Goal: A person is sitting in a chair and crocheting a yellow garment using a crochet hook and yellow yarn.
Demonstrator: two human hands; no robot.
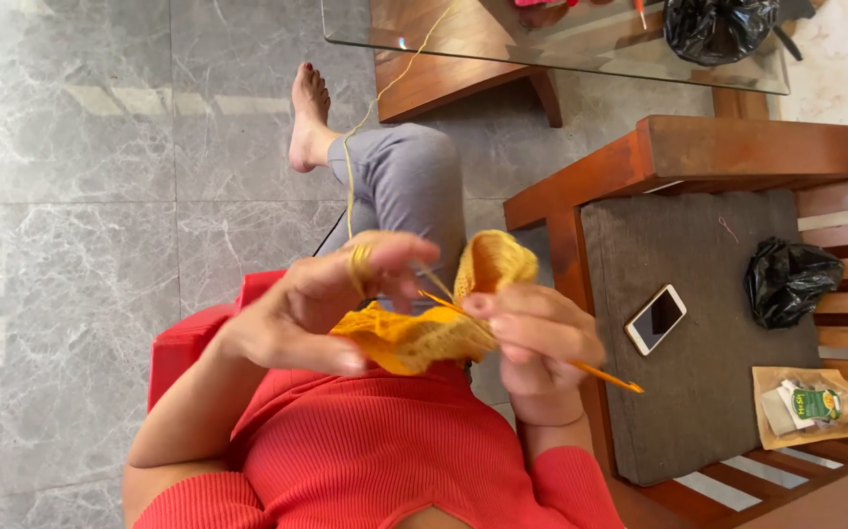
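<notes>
My left hand point(311, 309) pinches a yellow crocheted piece point(424, 335) in front of my chest, with yellow yarn wound around its index finger. My right hand point(541, 338) grips an orange crochet hook point(608, 376), its tip pushed into the piece and its handle pointing right. A rounded part of the piece point(494, 260) rises above my right fingers. The yarn strand point(357, 132) runs up from my left hand over my grey-trousered knee point(404, 176) towards the glass table.
To the right stands a wooden seat with a grey cushion point(698, 392) bearing a smartphone point(656, 318), a black plastic bag point(786, 279) and a brown pouch point(806, 404). A glass-topped table point(541, 44) with another black bag point(718, 27) lies ahead. I sit on a red stool point(184, 348) on grey marble floor.
</notes>
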